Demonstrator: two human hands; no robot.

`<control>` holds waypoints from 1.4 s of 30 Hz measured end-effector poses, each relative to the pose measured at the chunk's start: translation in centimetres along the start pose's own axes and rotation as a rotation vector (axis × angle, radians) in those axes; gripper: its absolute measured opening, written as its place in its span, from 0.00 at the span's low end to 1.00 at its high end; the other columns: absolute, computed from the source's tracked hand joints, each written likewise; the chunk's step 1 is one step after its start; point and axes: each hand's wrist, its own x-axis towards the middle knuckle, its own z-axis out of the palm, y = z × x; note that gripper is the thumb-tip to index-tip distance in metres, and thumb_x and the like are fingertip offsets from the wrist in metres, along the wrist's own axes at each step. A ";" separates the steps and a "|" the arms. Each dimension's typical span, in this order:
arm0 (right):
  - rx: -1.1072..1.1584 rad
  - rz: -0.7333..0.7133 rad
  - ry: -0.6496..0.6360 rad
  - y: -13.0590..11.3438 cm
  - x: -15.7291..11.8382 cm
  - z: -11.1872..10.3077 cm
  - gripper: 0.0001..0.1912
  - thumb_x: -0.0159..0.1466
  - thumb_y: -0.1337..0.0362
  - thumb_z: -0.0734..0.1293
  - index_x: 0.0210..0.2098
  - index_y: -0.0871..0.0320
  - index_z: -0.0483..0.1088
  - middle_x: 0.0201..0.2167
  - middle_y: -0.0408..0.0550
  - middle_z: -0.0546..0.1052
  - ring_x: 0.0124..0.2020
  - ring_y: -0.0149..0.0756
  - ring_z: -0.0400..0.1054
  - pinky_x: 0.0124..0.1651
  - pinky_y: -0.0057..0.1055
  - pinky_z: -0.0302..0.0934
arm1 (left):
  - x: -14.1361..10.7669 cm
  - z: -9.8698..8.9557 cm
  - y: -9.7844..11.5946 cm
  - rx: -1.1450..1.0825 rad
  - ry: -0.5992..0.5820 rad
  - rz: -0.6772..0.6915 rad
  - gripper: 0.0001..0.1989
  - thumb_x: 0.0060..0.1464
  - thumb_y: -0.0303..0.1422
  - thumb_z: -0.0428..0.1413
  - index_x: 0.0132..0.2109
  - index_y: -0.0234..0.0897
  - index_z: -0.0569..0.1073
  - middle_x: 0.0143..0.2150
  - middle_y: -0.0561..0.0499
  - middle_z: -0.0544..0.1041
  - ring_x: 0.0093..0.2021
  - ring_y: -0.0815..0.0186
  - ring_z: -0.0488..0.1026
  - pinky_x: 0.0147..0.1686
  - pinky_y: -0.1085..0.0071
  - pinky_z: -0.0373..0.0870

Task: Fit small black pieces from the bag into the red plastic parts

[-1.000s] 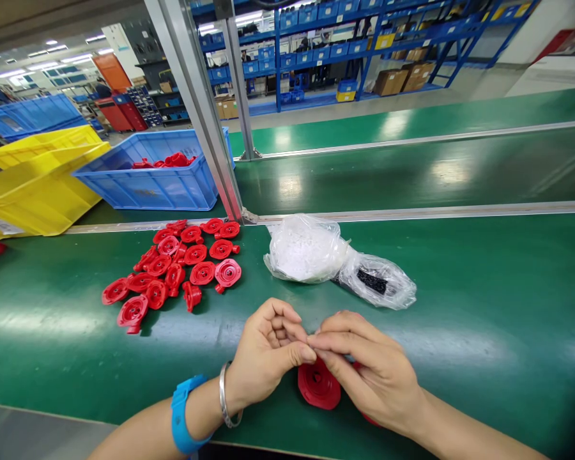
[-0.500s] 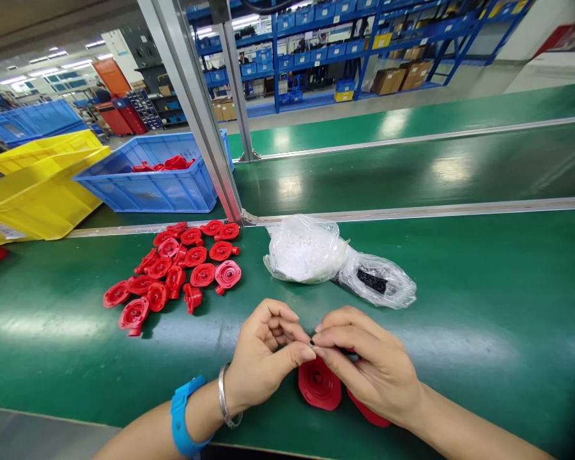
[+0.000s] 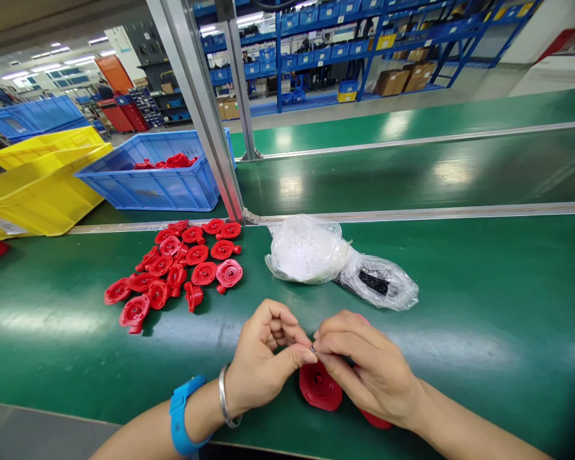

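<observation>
My left hand [image 3: 268, 361] and my right hand [image 3: 371, 364] meet at the fingertips, thumb and fingers pinched on each. Between the tips shows a tiny dark piece [image 3: 313, 349], mostly covered, which both hands seem to pinch. Just below the fingertips a round red part [image 3: 320, 387] lies on the green table. Another red part [image 3: 376, 419] is largely hidden under my right hand. Beyond the hands lie a clear bag of white bits [image 3: 306, 249] and a smaller bag of black bits [image 3: 374, 282].
Several red parts [image 3: 197, 255] lie loose on the green table [image 3: 483, 287] at the left. Behind them are a blue bin [image 3: 163, 188] holding red parts, yellow bins [image 3: 43, 198] and a metal post [image 3: 199, 105]. A metal rail [image 3: 412, 213] runs along the table's far side.
The fingers of my right hand have shifted slightly, and the dark piece between the fingertips is more covered. My left hand has barely moved. The camera view has shifted a little.
</observation>
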 end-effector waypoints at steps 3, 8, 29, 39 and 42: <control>-0.004 -0.012 -0.018 0.1 0.0 0.0 0.10 0.63 0.76 0.62 0.41 0.58 0.67 0.32 0.48 0.74 0.32 0.33 0.68 0.35 0.30 0.65 | -0.1 0.1 0.0 0.005 0.023 0.001 0.20 0.46 0.29 0.67 0.37 0.37 0.62 0.28 0.55 0.78 0.27 0.74 0.73 0.29 0.78 0.68; -0.028 -0.062 -0.023 0.4 -0.1 0.0 0.10 0.63 0.76 0.61 0.42 0.58 0.67 0.32 0.49 0.73 0.32 0.33 0.69 0.36 0.31 0.65 | -0.2 0.1 -0.1 0.018 0.042 -0.007 0.20 0.45 0.28 0.67 0.37 0.37 0.62 0.29 0.55 0.78 0.28 0.73 0.73 0.31 0.77 0.69; 0.011 -0.049 -0.051 0.4 -0.3 0.0 0.09 0.64 0.76 0.61 0.41 0.59 0.66 0.32 0.49 0.73 0.33 0.33 0.68 0.36 0.31 0.65 | -0.4 0.2 0.0 0.061 0.026 0.048 0.19 0.46 0.27 0.66 0.36 0.38 0.62 0.28 0.55 0.78 0.28 0.73 0.74 0.31 0.77 0.69; 0.021 -0.048 0.042 0.5 0.0 0.0 0.12 0.62 0.77 0.64 0.43 0.60 0.68 0.34 0.50 0.75 0.34 0.34 0.69 0.35 0.31 0.66 | -0.2 0.2 0.3 0.098 0.018 0.115 0.17 0.48 0.26 0.65 0.39 0.38 0.63 0.30 0.57 0.79 0.30 0.75 0.75 0.33 0.79 0.70; 0.052 -0.005 0.049 0.6 -0.1 -0.1 0.12 0.61 0.77 0.65 0.44 0.60 0.69 0.34 0.51 0.75 0.35 0.35 0.69 0.35 0.32 0.67 | -0.2 0.0 0.3 0.109 0.010 0.127 0.17 0.49 0.25 0.64 0.41 0.39 0.63 0.31 0.56 0.79 0.32 0.75 0.76 0.32 0.80 0.70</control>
